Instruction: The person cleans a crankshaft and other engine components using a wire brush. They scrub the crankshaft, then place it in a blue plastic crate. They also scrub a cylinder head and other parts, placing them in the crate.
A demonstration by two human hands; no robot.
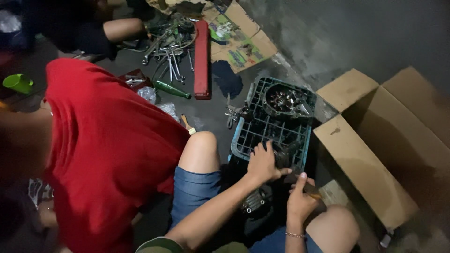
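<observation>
1. The person's left hand (262, 164) rests with fingers spread on a dark metal engine part (282, 154), its grip loosely closed over the part's near edge.
2. The right hand (300, 199) has its grip clamped around the handle of a tool (310, 189); the working end is hidden, so its kind cannot be told.
3. The engine part sits at the near end of a blue-green plastic crate (248, 136), which stands on the dark floor (211, 117) between the person's bare knees.
4. A round engine casing (283, 100) with visible inner parts lies at the crate's far end, well apart from both hands.
5. An open cardboard box (375, 140) stands just beside the crate on the right.
6. On the left, another person in a red shirt (103, 150) bends over the floor.
7. Farther off lie scattered wrenches (171, 58), a long red tray (201, 58), a green bottle (171, 89) and flattened cardboard (243, 42).
</observation>
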